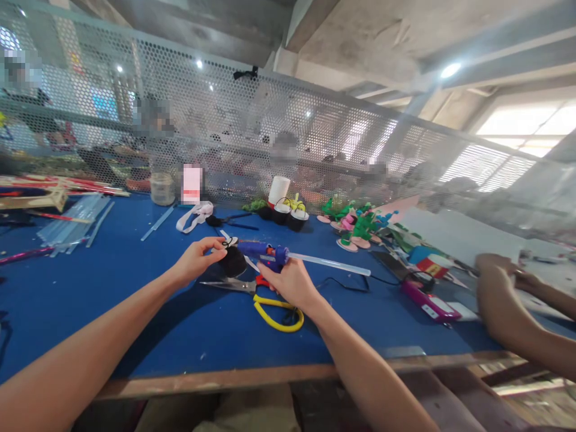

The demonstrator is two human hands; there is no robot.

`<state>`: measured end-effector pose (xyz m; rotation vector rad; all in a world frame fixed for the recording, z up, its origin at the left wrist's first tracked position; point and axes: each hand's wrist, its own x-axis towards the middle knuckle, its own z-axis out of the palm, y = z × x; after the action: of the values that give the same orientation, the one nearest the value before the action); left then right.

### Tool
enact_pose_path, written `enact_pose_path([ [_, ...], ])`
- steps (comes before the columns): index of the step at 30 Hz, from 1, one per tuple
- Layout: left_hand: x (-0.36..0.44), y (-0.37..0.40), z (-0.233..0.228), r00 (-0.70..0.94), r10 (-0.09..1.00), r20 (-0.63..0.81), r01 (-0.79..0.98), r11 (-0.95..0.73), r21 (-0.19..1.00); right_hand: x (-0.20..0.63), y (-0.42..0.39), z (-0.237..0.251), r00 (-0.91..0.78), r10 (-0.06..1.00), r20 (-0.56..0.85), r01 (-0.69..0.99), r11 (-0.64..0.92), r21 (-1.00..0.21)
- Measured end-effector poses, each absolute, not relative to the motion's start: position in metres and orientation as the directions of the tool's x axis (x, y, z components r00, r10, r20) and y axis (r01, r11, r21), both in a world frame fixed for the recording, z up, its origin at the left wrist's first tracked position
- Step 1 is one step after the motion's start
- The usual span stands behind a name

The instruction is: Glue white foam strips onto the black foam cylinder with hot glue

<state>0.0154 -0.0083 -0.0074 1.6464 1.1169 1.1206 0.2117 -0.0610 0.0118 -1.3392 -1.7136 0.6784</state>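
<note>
My right hand [294,285] is wrapped round a blue hot glue gun [263,251], with a long clear glue stick [330,264] jutting from its rear. The gun's nozzle end points left, close to a small dark piece with a white top [233,263]. My left hand [201,258] pinches that dark piece at its upper edge; my fingers partly cover it. Directly below lie scissors with yellow and red handles [279,321], blades toward the left, on the blue tabletop [180,342].
Loose glue sticks [78,222] lie at left. Small black-and-white buckets [290,215] and green figures [360,225] stand toward the back, before a perforated metal screen [252,132]. A purple case [429,303] lies at right, near another person's arms [508,306].
</note>
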Motion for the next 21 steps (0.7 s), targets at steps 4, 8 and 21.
enact_pose_path([
  [4,0.0140,-0.0069,-0.0087,0.213,0.950,0.227,0.231,-0.275,0.933,0.2105,-0.0612,0.0107,-0.073,0.950,0.304,0.544,0.294,-0.786],
  [8,0.0127,-0.0056,-0.0091,0.231,0.938,0.260,0.248,-0.315,0.916,0.2101,-0.0602,0.0075,-0.088,0.935,0.345,0.601,0.326,-0.730],
  [21,0.0137,-0.0095,-0.0047,0.268,0.934,0.238,0.255,-0.307,0.917,0.2111,-0.0592,0.0086,-0.088,0.928,0.363,0.628,0.335,-0.703],
])
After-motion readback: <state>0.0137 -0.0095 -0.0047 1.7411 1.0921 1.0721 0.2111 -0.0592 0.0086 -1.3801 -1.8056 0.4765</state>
